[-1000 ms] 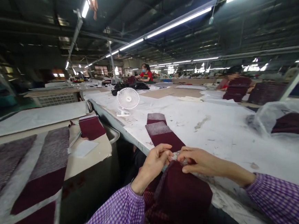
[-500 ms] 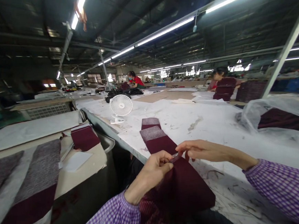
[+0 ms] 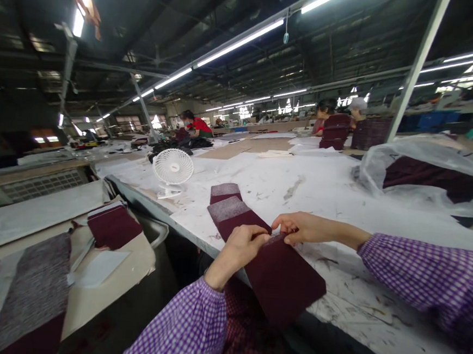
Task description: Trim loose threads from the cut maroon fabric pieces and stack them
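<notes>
A dark maroon fabric piece [image 3: 283,281] hangs partly over the near edge of the white-covered table [image 3: 325,189]. My left hand [image 3: 241,248] pinches its upper left edge, and my right hand [image 3: 298,227] grips the upper edge just to the right, thumb on top. A narrow greyish strip shows between the fingertips of both hands. Just beyond my left hand lies another maroon piece with a grey band [image 3: 229,209], overlapping a smaller similar piece [image 3: 225,190] farther back.
A white fan [image 3: 173,167] stands near the table's left edge. Clear plastic with dark fabric [image 3: 433,176] lies at the right. On a lower surface at the left is a maroon stack [image 3: 116,226]. People work farther back beside piled maroon pieces [image 3: 335,131].
My right hand has come down onto the piece's upper edge, its thumb now pressing there. The piece lies flatter and more of its left part shows. The whole view has shifted.
</notes>
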